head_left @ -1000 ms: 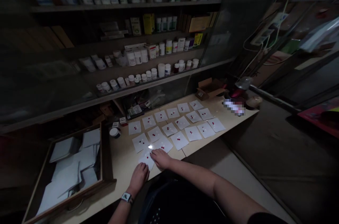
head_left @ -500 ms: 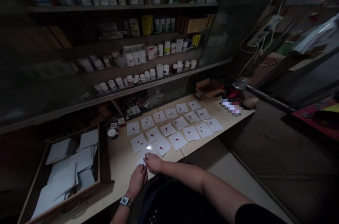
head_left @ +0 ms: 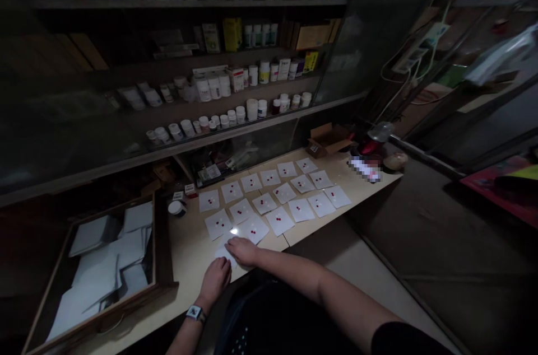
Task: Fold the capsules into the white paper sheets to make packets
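A thin white paper square (head_left: 224, 252) lay at the near left corner of a three-row array, on a pale, smooth-topped bench (head_left: 190, 257). The right hand (head_left: 242, 251) reached in from the right, its curled fingers resting on that square. The left hand (head_left: 216, 278), fingers bent, was at the square's near edge, with a dark-strapped watch (head_left: 195, 312) on the wrist. Whether either grip was closed on the paper could not be told, since the fingertips were hidden or too small to make out.

Just beyond the right hand lay another white paper sheet (head_left: 261, 227) carrying small round red pills (head_left: 253, 232). Similar sheets with red and pale pills spread rightward and back along the bench.

To the left, a brown wooden drawer (head_left: 165, 288) held loose stacks of white paper (head_left: 94, 276). Near its far right corner stood a short white-capped bottle (head_left: 177, 209) with a dark label, close to two small cartons (head_left: 190, 190). An open brown cardboard box (head_left: 330, 145) sat at the back of the bench, below shelves (head_left: 269, 121) lined with white plastic bottles (head_left: 252, 109).
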Motion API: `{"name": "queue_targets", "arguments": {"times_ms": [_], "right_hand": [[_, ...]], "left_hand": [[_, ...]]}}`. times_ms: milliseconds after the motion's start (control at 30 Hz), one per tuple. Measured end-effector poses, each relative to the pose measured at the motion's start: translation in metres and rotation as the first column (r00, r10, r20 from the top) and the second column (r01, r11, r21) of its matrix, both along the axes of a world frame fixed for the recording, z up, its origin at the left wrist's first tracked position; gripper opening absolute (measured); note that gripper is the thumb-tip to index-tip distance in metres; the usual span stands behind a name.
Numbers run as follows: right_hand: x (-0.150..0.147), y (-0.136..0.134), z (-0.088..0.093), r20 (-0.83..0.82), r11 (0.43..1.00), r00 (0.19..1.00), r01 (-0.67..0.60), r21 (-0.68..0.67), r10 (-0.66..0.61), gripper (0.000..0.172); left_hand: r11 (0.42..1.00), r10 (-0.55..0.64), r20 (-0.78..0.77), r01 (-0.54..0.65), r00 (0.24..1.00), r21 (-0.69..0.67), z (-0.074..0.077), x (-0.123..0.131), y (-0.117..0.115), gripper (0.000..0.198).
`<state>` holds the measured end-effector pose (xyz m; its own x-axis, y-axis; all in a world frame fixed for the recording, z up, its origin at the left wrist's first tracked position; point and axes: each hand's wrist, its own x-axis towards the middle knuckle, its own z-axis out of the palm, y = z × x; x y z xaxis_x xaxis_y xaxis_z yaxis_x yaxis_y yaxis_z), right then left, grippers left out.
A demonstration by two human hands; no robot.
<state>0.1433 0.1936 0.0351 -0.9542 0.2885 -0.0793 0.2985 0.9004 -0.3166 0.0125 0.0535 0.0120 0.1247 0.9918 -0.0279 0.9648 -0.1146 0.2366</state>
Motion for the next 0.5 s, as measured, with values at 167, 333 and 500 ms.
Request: {"name": "queue_targets", "arguments": {"times_ms": [167,333,500], "right_hand": [[0.021,0.012,-0.003,0.085,0.999,0.996,0.043,-0.024,-0.041,0.016],[0.033,0.007,-0.019,0.051,0.997,0.998,0.051,-0.056,-0.048,0.02],[0.034,0.0,-0.021,0.021,0.997,0.999,0.049,-0.066,-0.047,0.019]], "left_hand": [[0.999,0.005,0.029,-0.004,1.0,-0.039,0.005,0.0,0.001,0.021],[0.999,-0.032,0.047,0.033,0.998,-0.035,0.003,-0.002,0.0,0.026],[0.996,-0.082,0.038,0.081,0.996,0.04,-0.005,-0.002,-0.012,0.032]]}}
